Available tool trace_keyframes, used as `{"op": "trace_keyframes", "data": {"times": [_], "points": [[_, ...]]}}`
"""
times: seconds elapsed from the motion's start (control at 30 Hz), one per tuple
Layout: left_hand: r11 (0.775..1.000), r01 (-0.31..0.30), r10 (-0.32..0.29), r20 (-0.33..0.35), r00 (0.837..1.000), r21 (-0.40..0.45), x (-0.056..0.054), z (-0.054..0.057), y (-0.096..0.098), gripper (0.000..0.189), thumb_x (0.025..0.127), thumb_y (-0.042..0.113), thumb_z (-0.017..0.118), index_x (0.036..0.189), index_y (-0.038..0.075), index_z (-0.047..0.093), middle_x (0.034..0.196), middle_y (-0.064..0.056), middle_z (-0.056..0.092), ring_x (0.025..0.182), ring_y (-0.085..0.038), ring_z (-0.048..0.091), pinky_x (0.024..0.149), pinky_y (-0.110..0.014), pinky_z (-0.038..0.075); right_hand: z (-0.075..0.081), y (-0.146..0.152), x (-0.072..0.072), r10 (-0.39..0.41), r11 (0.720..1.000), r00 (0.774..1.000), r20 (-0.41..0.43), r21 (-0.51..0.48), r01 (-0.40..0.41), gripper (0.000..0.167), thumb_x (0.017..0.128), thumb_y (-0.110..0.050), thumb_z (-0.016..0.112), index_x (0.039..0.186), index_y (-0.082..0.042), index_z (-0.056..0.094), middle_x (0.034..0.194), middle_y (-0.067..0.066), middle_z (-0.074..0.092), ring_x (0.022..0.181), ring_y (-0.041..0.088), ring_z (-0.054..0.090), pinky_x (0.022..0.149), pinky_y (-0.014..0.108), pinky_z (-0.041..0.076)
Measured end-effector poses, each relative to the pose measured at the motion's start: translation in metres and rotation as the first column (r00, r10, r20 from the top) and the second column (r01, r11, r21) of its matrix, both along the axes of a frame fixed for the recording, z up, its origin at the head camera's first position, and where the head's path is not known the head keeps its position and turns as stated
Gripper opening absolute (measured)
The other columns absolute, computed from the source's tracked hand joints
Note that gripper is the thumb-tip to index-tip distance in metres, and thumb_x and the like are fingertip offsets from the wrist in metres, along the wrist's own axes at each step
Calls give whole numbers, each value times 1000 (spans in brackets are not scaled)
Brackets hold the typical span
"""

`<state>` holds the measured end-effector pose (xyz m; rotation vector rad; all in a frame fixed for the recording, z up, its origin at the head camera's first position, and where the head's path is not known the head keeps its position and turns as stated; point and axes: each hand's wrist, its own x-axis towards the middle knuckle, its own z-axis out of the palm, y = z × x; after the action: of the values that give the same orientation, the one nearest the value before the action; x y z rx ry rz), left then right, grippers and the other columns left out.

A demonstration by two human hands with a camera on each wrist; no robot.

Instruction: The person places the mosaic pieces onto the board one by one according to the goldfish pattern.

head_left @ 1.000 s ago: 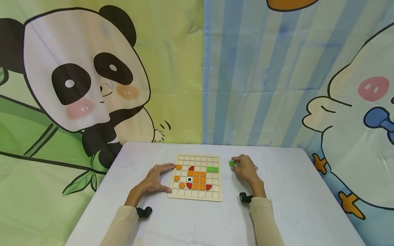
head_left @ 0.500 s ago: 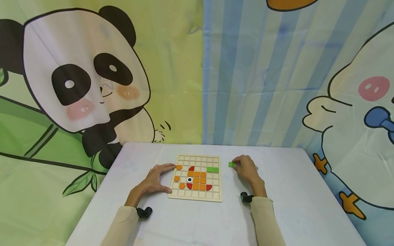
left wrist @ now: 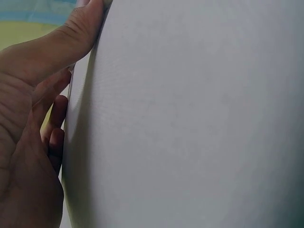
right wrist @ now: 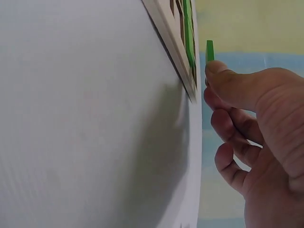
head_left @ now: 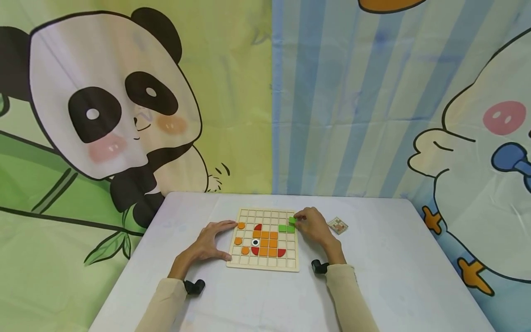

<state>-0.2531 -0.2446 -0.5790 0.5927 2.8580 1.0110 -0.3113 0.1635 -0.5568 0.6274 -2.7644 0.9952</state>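
Note:
A square wooden grid board (head_left: 267, 266) lies on the white table. My left hand (head_left: 207, 240) touches its left edge, thumb and fingers spread apart. Over the board's upper right edge, my right hand (head_left: 316, 227) pinches a green square tile (head_left: 292, 221) between thumb and fingertips. In the right wrist view that green tile stands out past the thumb, apart from the board. Two green tiles (head_left: 286, 228) sit in the grid just below. Orange squares (head_left: 268, 243), red quarter-round pieces (head_left: 281, 252), a white eye piece (head_left: 255, 242) and orange discs (head_left: 238, 240) fill other cells.
A small patterned card (head_left: 338, 225) lies on the table right of the board, beyond my right hand. The white table (head_left: 257, 299) reaches back to a printed cloth backdrop (head_left: 332, 115) with a panda on the left.
My right hand has moved left from beside the board to its upper right edge, carrying the green tile. The card is now uncovered. My left hand stays put.

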Motion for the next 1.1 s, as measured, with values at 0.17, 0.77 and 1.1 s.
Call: {"op": "trace_keyframes", "data": {"times": [0.17,0.77,1.1], "points": [[1000,8,-8,-7,1000,6,-1,-3,1,113,61,47,107,160,22,58,169,-6,53,146,-38,49,118,-68,33,-7,-12,0,4,1000,1000,23,-8,-4,22,97,-7,82,119,-4,82,107,9,78,103,26,65,96,48,54],[1000,21,-21,-7,1000,11,-2,0,8,113,59,45,107,159,21,59,168,-6,54,145,-38,50,117,-67,34,-14,-18,1,-1,999,1000,-1,-55,1,18,100,-9,78,117,-4,83,107,10,79,103,27,66,97,49,53],[1000,27,-27,-33,999,5,-5,-3,8,115,58,47,107,159,23,59,167,-6,55,143,-37,50,115,-66,35,-7,-26,3,-13,1000,1000,1,-9,13,19,99,-7,79,116,-4,85,104,8,78,96,21,61,89,43,51]]}}
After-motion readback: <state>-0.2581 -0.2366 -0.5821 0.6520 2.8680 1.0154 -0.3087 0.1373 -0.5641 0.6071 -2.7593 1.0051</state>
